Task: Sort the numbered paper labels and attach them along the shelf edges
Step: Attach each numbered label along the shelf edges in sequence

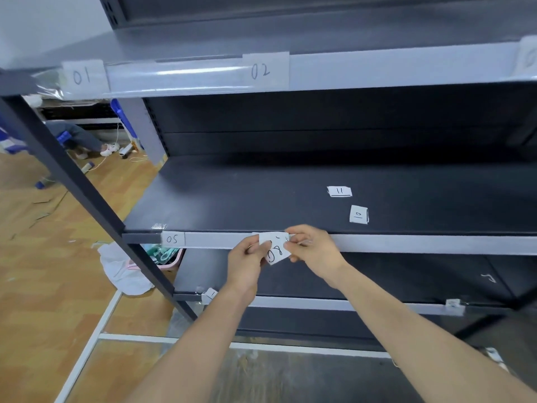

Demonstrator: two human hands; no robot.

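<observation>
Shelf (406, 243): label (275, 252) between left grip (245, 264), right grip (313, 251)

Label 08 (275, 253) tilts against the middle shelf edge (406, 243). Label 05 (172, 239) sticks on its left end. Label 11 (339, 191) and label 10 (359, 214) lie flat behind it.

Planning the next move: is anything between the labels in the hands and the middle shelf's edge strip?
Nothing visible. The left hand and right hand pinch the paper labels, 08 on top, in front of the edge strip, bare beside them; label 05 sits at its left end.
</observation>
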